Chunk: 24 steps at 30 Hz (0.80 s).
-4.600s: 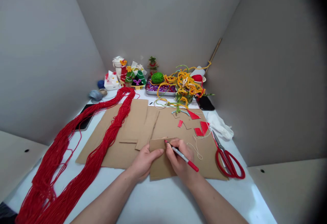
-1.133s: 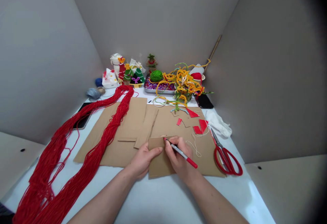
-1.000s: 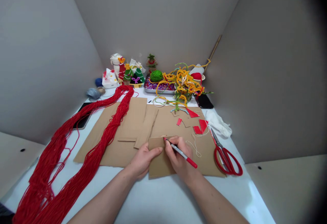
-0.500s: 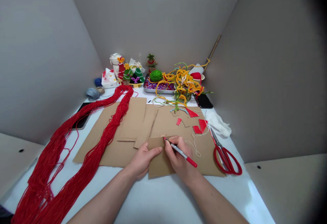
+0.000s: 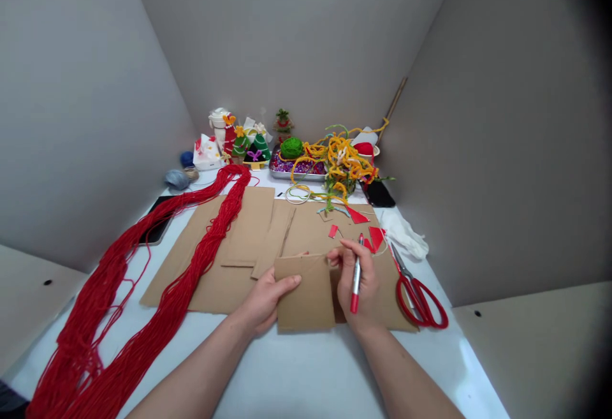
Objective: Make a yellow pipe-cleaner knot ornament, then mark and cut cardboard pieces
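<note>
Left hand (image 5: 265, 298) is gripping a cardboard piece (image 5: 306, 294), thumb on top, over a cardboard sheet (image 5: 215, 279). Right hand (image 5: 366, 291), just beside it, is holding a red marker (image 5: 355, 285) tightly, print unreadable; red scissors (image 5: 400, 301) are lying right of this grip.

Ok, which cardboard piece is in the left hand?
The small rectangular piece in the left hand, nearest the camera; the long strips lie farther off, untouched.

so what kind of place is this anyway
Most likely a small craft workspace: sheets of brown cardboard laid out to work on, red-handled scissors and long hanks of red yarn beside them.
</note>
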Tool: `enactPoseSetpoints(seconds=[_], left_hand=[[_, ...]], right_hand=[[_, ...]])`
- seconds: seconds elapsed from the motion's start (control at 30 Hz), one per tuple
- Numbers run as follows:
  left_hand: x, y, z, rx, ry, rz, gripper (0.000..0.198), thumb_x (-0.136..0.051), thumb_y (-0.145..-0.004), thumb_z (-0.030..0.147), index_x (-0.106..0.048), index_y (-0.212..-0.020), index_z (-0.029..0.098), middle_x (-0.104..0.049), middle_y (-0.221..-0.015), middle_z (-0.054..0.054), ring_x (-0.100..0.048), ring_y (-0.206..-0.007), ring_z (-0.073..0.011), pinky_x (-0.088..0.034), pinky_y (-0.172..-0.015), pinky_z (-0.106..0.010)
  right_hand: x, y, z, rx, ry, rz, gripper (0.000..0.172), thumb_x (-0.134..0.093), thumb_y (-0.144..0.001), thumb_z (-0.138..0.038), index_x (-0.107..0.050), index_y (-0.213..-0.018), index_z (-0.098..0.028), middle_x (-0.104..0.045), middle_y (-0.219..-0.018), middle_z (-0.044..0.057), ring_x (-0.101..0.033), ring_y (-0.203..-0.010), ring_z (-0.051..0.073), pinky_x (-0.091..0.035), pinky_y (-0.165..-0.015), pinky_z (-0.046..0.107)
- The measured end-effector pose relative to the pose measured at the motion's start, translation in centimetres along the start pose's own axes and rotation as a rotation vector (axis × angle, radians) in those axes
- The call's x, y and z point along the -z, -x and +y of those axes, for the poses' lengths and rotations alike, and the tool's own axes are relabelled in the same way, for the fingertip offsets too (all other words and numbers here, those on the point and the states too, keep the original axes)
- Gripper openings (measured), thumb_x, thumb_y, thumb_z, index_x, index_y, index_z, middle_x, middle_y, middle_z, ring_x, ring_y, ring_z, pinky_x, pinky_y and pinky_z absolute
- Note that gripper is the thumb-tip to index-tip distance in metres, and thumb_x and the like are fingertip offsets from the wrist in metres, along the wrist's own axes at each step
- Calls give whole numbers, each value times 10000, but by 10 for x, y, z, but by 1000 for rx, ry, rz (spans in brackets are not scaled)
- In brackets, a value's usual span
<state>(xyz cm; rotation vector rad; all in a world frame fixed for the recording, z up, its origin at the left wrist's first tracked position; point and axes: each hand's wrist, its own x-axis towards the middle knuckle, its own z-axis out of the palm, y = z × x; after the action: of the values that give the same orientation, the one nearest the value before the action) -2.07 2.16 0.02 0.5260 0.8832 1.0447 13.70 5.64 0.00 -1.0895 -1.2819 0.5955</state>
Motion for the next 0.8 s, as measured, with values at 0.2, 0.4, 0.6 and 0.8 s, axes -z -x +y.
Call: enactPoseSetpoints(seconds=[0.2, 0.4, 0.6, 0.8], left_hand=[[1, 3, -2, -27, -26, -10, 383, -720, -725, 249, -589, -1062, 123, -704, -1024, -150, -672, -904, -247, -488, -859, -394], [-1, 4, -2, -49, -27, -36, 387, -713, -732, 233, -580, -1077, 118, -705, -1025, -143, -670, -910, -242, -493, -854, -384], [-2, 2, -1, -51, 23, 21, 383, -708, -743, 289, -606, -1077, 132, -701, -1045, -135, -655, -958, -234, -469, -898, -357], [-5, 4, 2, 9, 99, -4, 358, -637, -807, 334, -600, -1129, 181, -660, -1151, -113, -561, -1144, -231, -428, -959, -356]], right_hand=[[5, -13, -10, -210, -82, -145, 146, -502, -893, -345, -519, -901, -201, -612, -807, 26, -564, -700, 147, -464, -661, 281], [8, -13, -4, -297, -183, -283, 207, -628, -806, -342, -474, -861, -215, -512, -720, -38, -484, -608, 113, -404, -569, 225], [5, -14, 3, -265, -178, -177, 245, -643, -782, -347, -443, -818, -210, -517, -731, -32, -484, -622, 119, -404, -586, 235], [10, -22, 7, -220, -44, -71, 205, -603, -816, -350, -460, -827, -204, -523, -757, -19, -491, -678, 131, -404, -636, 245]])
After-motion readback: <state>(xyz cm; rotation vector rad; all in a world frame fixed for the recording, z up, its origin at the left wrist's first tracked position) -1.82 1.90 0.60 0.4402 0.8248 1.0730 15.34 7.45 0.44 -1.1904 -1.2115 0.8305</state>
